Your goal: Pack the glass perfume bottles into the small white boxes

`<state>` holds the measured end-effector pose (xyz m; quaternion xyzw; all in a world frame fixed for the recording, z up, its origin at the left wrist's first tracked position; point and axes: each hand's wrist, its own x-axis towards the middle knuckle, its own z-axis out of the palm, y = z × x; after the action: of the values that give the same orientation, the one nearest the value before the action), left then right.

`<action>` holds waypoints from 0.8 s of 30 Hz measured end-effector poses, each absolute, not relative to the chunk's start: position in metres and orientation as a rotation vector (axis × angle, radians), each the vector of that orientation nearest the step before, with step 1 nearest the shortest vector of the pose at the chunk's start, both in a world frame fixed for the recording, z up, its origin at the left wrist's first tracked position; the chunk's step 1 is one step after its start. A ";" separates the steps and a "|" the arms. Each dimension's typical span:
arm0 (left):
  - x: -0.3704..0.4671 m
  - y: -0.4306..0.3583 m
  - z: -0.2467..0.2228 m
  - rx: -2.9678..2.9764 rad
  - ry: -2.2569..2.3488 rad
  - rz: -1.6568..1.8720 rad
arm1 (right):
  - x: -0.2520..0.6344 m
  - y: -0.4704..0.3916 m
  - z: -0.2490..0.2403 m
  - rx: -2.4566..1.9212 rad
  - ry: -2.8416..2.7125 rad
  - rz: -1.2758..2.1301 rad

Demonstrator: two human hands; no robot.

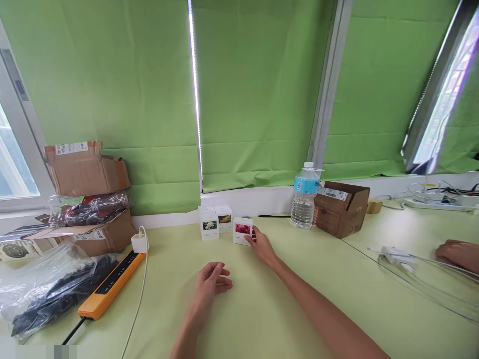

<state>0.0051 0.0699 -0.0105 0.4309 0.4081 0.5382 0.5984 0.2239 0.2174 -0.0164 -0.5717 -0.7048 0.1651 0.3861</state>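
Observation:
My right hand (263,244) reaches to the back of the table, its thumb and fingers closed on a small white box (242,238) with a red flower picture. The box stands upright and its right edge is covered by my fingers. Just left of it are two more white boxes: one with a white flower picture (209,231) and, partly behind it, one with a yellow flower picture (225,224). My left hand (213,279) rests over the table nearer to me, fingers loosely curled and apart, with nothing in it.
A water bottle (303,202) and an opened brown carton (341,209) stand right of the boxes. At left lie an orange power strip (110,286), plastic bags (48,284) and stacked cartons (84,174). Another person's hand (458,254) is at far right, near white cables (398,257).

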 end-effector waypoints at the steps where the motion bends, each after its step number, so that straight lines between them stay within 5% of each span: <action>1: 0.004 0.072 -0.011 0.983 0.925 1.248 | 0.217 0.224 -0.015 -1.464 -1.802 0.417; 24: -0.008 0.079 -0.009 0.659 0.723 1.229 | 0.169 0.242 -0.034 -1.659 -2.039 0.180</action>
<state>-0.0079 0.0789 -0.0092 0.2968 0.3253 0.5533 0.7071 0.1695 0.2419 -0.0344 -0.6095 -0.7491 0.0662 0.2509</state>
